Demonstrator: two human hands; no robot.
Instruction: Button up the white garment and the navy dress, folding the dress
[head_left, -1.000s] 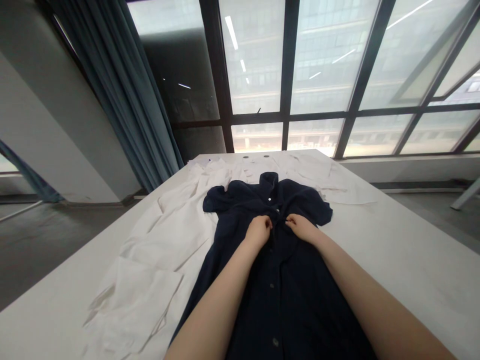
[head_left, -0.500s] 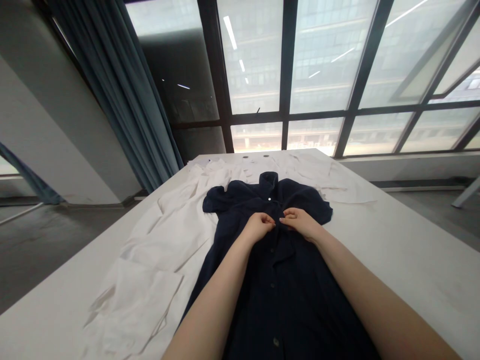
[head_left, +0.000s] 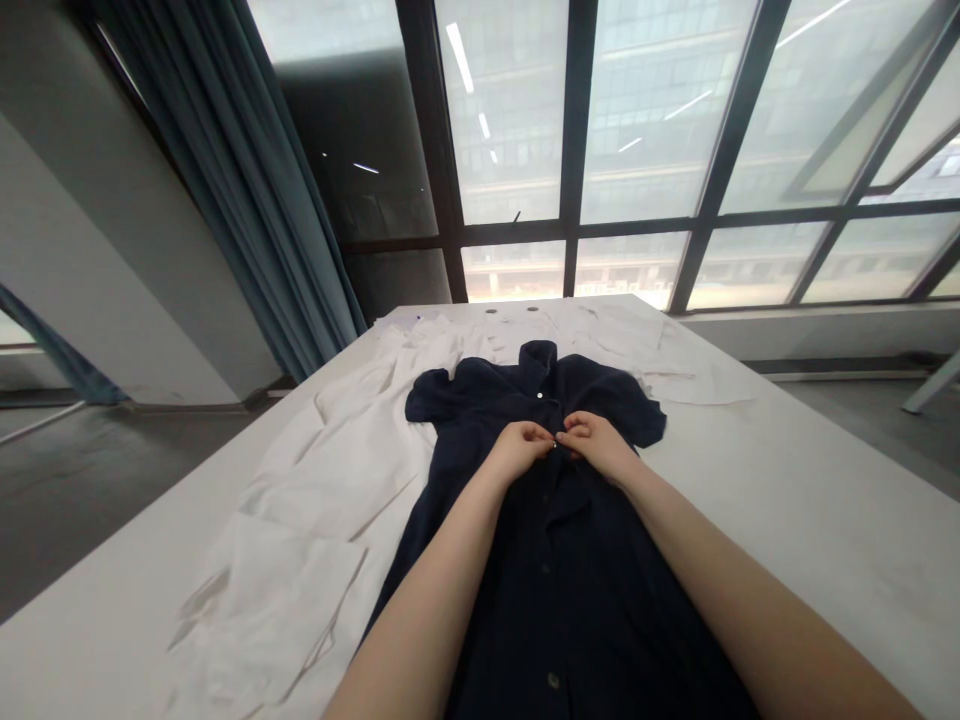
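A dark navy short-sleeved shirt dress (head_left: 480, 400) lies front up, its collar at the far end and a row of buttons down the middle. My left hand (head_left: 523, 448) pinches the front placket at chest height. Opposite it, my right hand (head_left: 596, 445) pinches the placket's other side, fingertips meeting the left ones. A small pale button (head_left: 555, 444) shows between the fingertips. Above the hands, a white button (head_left: 539, 395) sits below the collar. Lower down is another button (head_left: 553, 681). Fingers hide part of the placket.
White garments (head_left: 322, 480) lie crumpled along the left side and far end of the white table (head_left: 817, 510). Beyond the table stand large framed windows (head_left: 637, 120). A blue-grey curtain (head_left: 240, 180) hangs at the left, beside a pillar.
My right hand has moved slightly left, so the fingertips of both hands now meet at the placket. A pale button has come into view between them.
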